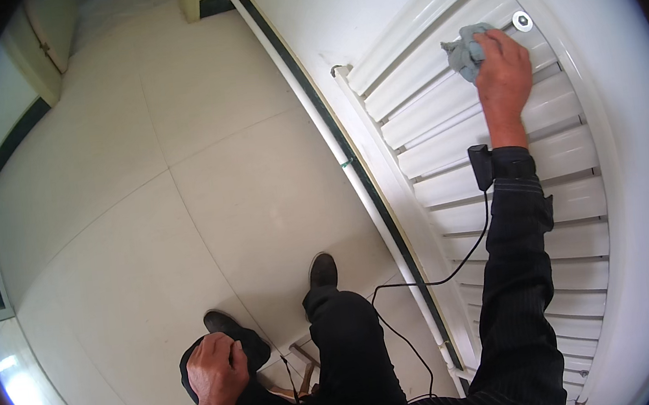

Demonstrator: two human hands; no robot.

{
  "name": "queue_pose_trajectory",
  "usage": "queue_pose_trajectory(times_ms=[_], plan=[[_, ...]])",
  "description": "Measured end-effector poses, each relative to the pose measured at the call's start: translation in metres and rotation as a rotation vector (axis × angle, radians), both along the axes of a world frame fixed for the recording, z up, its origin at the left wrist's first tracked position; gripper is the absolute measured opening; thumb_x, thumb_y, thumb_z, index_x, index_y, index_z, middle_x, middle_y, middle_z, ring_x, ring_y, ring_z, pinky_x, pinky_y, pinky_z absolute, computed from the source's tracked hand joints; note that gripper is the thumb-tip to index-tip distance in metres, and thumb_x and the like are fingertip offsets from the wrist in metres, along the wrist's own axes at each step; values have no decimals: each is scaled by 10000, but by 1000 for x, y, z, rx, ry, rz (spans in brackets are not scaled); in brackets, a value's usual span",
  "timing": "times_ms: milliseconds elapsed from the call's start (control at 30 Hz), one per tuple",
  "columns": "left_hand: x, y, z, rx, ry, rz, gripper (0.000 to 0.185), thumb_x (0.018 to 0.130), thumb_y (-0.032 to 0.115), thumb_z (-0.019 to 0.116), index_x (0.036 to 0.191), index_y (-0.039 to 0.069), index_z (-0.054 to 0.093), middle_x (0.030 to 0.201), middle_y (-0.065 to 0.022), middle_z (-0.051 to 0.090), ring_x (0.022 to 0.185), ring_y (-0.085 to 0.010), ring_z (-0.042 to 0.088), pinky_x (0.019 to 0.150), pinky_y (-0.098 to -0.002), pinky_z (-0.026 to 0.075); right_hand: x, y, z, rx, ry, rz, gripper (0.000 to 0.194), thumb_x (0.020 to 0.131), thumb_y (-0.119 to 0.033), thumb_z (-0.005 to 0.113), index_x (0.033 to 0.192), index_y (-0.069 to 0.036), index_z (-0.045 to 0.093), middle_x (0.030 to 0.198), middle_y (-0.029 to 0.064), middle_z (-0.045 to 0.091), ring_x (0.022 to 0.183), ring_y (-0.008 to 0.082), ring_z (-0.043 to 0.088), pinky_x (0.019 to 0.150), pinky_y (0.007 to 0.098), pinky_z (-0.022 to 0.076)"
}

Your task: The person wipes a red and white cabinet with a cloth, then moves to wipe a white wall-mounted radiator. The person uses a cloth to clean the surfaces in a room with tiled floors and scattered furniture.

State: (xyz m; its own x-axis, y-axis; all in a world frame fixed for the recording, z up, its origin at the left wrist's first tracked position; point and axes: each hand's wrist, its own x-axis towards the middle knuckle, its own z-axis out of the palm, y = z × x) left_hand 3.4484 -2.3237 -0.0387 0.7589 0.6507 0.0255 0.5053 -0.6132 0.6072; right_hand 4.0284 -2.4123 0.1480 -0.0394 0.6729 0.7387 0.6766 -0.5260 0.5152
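A crumpled grey-blue cloth [466, 57] is held in my right hand [504, 74], against the upper columns of a white metal radiator [494, 184]. Just above and right of that hand is a round metal plug [522, 21] at the radiator's end. A black device [480, 167] with a cable sits by my right wrist. My left hand [217, 371] rests on my left knee, its fingers curled; I cannot tell whether anything is inside them.
A white pipe [294, 84] runs along the foot of the wall beside a dark skirting. My legs and dark shoes [323, 270] are over the tiled floor [241, 199]. Part of a wooden stool [306, 379] shows beneath me. The black cable [404, 285] loops between my right wrist and waist.
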Motion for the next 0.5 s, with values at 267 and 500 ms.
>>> queue_pose_trajectory(times_ms=[267, 500], plan=[[-1, -1, 0, -25, -14, 18, 91, 813, 58, 737, 850, 41, 656, 884, -127, 673, 780, -346, 675, 701, -436, 546, -6, 2, -177, -302, 369, -15, 232, 846, -104, 623, 1047, -158, 723, 1173, 24, 649, 1088, 268, 612, 905, 388, 541], [0, 2, 0, 22, 14, 8, 106, 808, 83, 758, 846, 57, 663, 902, -79, 672, 784, -292, 688, 699, -409, 554, -1, 38, -225, -354, 543, 51, 211, 820, -46, 641, 1000, -121, 723, 1100, 31, 666, 1042, 272, 619, 890, 385, 530]])
